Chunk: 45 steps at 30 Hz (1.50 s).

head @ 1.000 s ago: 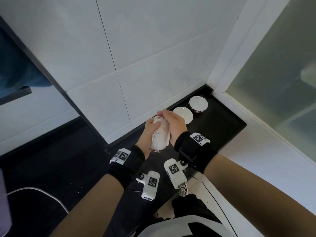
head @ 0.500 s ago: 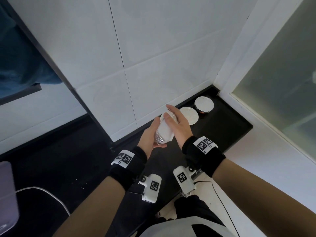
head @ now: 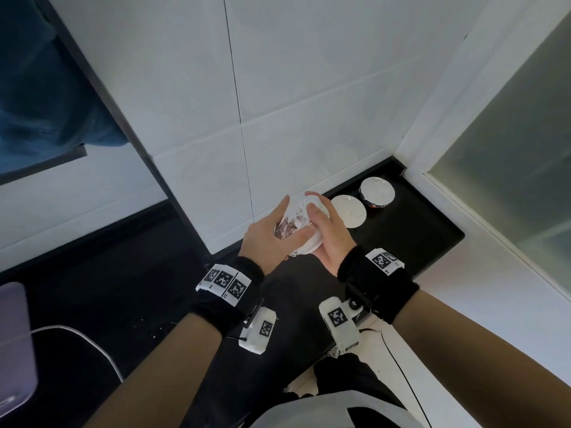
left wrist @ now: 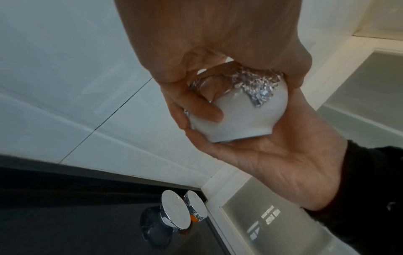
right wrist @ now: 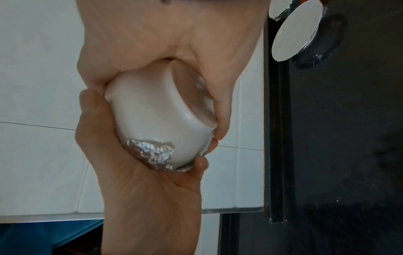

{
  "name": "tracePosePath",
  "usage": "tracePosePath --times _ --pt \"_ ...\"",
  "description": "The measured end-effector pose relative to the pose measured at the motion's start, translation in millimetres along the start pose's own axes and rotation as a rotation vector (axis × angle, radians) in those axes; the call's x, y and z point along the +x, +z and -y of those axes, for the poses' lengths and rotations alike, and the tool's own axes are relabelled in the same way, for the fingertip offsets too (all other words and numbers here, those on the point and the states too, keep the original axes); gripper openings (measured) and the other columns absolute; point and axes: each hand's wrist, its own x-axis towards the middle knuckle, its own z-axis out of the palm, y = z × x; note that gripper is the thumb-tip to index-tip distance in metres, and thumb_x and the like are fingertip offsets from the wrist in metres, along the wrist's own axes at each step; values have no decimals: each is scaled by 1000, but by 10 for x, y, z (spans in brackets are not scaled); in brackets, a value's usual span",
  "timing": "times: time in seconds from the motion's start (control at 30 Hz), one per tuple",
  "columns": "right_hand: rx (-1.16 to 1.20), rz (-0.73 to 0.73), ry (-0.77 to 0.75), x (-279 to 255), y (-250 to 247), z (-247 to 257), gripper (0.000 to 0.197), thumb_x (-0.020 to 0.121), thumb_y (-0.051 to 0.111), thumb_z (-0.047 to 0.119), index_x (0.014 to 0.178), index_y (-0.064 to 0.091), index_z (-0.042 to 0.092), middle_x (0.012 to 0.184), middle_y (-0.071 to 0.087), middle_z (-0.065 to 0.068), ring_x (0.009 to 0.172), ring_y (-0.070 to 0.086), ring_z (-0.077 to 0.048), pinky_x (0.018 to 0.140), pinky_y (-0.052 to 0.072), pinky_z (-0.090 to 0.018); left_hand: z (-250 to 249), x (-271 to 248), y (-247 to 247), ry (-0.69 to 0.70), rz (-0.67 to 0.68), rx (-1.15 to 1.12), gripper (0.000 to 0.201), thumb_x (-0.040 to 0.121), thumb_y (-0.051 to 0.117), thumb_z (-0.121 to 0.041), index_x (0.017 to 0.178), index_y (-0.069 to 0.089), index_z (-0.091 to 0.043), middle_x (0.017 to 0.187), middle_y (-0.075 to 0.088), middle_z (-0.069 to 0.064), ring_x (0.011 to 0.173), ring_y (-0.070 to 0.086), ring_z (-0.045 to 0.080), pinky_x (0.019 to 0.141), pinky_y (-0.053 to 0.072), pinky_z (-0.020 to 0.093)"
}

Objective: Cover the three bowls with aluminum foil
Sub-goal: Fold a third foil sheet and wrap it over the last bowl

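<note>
Gleaming crinkled foil (left wrist: 257, 86) hugs white bowl's (left wrist: 244, 117) rim.

A black worktop (head: 411, 242) runs along the foot of a white tiled wall and ends at a white frame with frosted glass. Two bowls (head: 377, 193) topped with flat foil stand on it in its far right corner, close against the wall and just beside each other. The one nearer the corner (left wrist: 196, 206) shows something orange at its base, under crumpled foil edges.
</note>
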Motion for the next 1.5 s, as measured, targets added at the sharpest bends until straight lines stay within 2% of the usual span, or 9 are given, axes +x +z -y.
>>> tracePosePath --times 0.13,0.37,0.63,0.77,0.9,1.03,1.17,1.3,1.5 --pt "60 49 68 45 -119 -93 51 92 57 39 138 42 23 130 59 -15 116 61 -34 86 53 -52 219 45 15 -38 4 22 102 60 78 -55 149 35 -31 121 56 -11 107 60 8 89 48 12" --pt "191 77 302 94 -211 -234 58 87 42 59 130 53 22 133 60 -12 123 57 -31 100 45 -56 464 99 35 -70 84 -190 103 50 73 -53 144 36 -31 142 48 2 127 51 17 105 45 35" --pt "236 103 510 265 -410 -416 67 95 33 63 141 47 17 138 55 -16 126 54 -33 101 45 -51 486 178 135 131 425 105 86 77 59 -57 149 14 -50 163 6 -9 149 7 4 117 16 31" --pt "131 67 555 351 -503 -578 60 96 39 57 138 50 15 138 53 -20 125 54 -38 97 46 -55 600 118 164 78 354 16 87 72 64 -49 150 26 -39 148 32 -4 135 31 -3 101 32 6" --pt "19 -2 554 427 -525 -642 53 101 30 54 133 55 20 132 61 -12 117 61 -30 86 53 -46 744 72 249 3 173 17 81 64 70 -46 139 38 -47 130 45 -7 117 46 -9 90 39 3" --pt "-338 109 199 519 -530 -817 38 98 38 47 135 44 38 144 46 10 132 45 -7 105 41 -29 990 162 351 -236 60 -6 75 74 74 -44 142 41 -42 124 49 -4 111 50 0 98 43 21" --pt "-414 110 122 597 -573 -1171 39 92 50 38 128 59 27 117 65 -8 105 63 -13 95 48 -26 1277 204 501 -362 136 -111 60 72 63 -52 130 50 -46 118 65 -5 115 59 13 102 47 45" --pt "-405 7 171 721 -743 -1425 33 95 43 25 112 69 18 115 68 -5 110 62 -21 102 46 -39 1509 188 570 -410 199 -148 68 62 68 -54 127 46 -50 114 66 -17 105 61 -7 88 48 14" --pt "-309 -98 308 745 -850 -1628 30 96 42 18 99 72 19 105 68 -2 108 64 -25 92 53 -46 1547 165 669 -445 206 -51 46 58 70 -54 97 46 -55 91 65 -25 83 58 -20 72 44 3"
